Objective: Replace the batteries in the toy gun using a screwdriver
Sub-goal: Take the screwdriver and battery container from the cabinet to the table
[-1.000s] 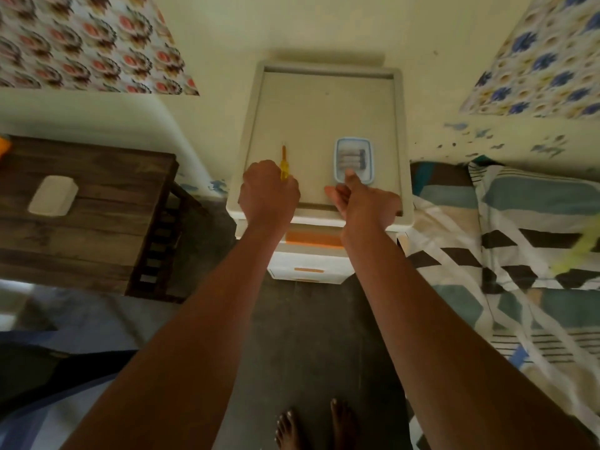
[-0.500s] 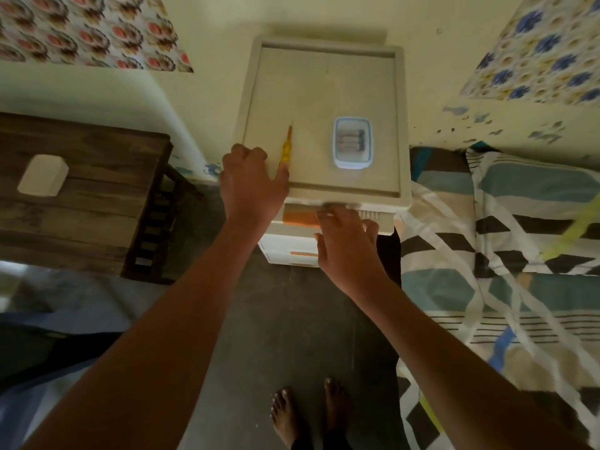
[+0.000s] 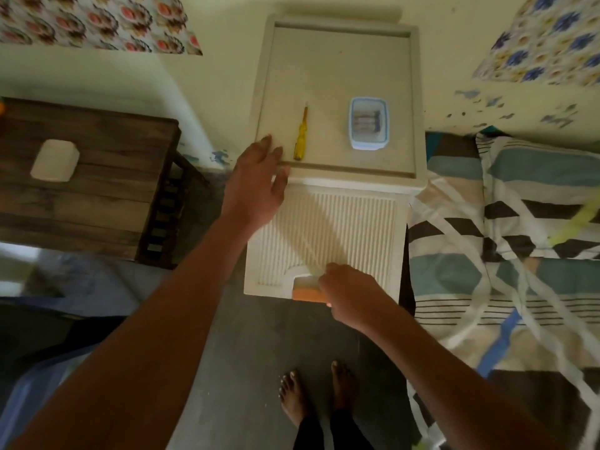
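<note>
Toy gun: not in view; you may judge it is kept in the drawer [image 3: 331, 228], though nothing of the drawer's inside shows. Expect a light, hollow plastic thing, stiff but easy to crack, best taken by the body or butt with the battery cover facing up. Screwdriver [image 3: 301, 134]: small, yellow see-through handle, thin shaft, lying on the tabletop [image 3: 334, 69] with its tip pointing away from you. It is light and rolls easily, so take it by the handle, pinched. Box [image 3: 369, 123]: clear, blue-rimmed, to the right of the screwdriver and apart from it, with batteries [image 3: 367, 119] lying side by side within. They are smooth and apt to slip, so lift the box by its walls. Left hand [image 3: 256, 180]: grip open, fingers straight and spread, resting on the front left edge of the tabletop, just beside the screwdriver's handle and not touching it; it appears to steady the unit. Right hand [image 3: 349, 293]: grip closed, fingers curled on the orange handle [image 3: 306, 293] at the near edge of the ribbed drawer front. Judged step: getting the drawer open to fetch the toy; no screw is yet touched. To your left a wooden table [image 3: 97, 196] carries a pale block [image 3: 54, 160]; to your right is a bed [image 3: 503, 254] with a striped cover.
</note>
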The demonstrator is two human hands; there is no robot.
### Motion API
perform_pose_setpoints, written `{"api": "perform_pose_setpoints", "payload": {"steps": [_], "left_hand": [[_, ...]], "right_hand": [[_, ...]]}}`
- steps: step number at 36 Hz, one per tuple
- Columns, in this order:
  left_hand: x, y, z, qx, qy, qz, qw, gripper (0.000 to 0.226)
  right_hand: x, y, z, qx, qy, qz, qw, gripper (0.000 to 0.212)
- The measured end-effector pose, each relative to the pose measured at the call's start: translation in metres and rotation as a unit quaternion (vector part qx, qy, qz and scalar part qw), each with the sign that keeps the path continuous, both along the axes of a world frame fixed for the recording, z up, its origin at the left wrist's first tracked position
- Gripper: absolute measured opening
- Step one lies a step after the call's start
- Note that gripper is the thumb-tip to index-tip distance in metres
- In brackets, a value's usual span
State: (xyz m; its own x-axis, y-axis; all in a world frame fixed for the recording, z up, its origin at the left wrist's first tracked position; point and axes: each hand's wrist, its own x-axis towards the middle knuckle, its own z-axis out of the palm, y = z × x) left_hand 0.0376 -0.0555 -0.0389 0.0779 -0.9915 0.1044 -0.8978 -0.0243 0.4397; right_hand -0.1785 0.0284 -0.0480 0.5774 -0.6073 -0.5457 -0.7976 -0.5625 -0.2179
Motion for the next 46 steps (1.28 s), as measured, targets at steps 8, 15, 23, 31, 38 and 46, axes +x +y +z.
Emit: {"api": "perform_pose_setpoints", "payload": {"steps": [8,15,23,31,38,46], "left_hand": [[-0.008,0.02,-0.039,-0.128,0.054,0.082,0.987,0.058],[-0.012,0.019,-0.064,-0.206,0.075,0.089,0.972,0.058],[-0.023,0.023,-0.07,-0.196,0.179,0.132,0.955,0.077],[-0.027,0.024,-0.067,-0.159,0.213,0.168,0.949,0.084],[-0.031,0.026,-0.058,-0.144,0.214,0.183,0.949,0.081],[-0.039,0.017,-0.031,-0.15,0.088,0.256,0.951,0.046]], "right_hand": [[0.015,-0.035,-0.093,-0.032,0.024,-0.051,0.998,0.047],[0.026,-0.097,-0.139,-0.079,0.035,-0.084,0.993,0.076],[0.008,-0.074,-0.153,-0.084,-0.124,-0.248,0.957,0.047],[-0.008,-0.081,-0.12,-0.08,-0.249,-0.64,0.722,0.08],[-0.009,-0.094,-0.087,-0.024,-0.242,-0.642,0.727,0.071],[-0.014,-0.074,-0.03,-0.139,-0.263,-0.551,0.779,0.013]]}}
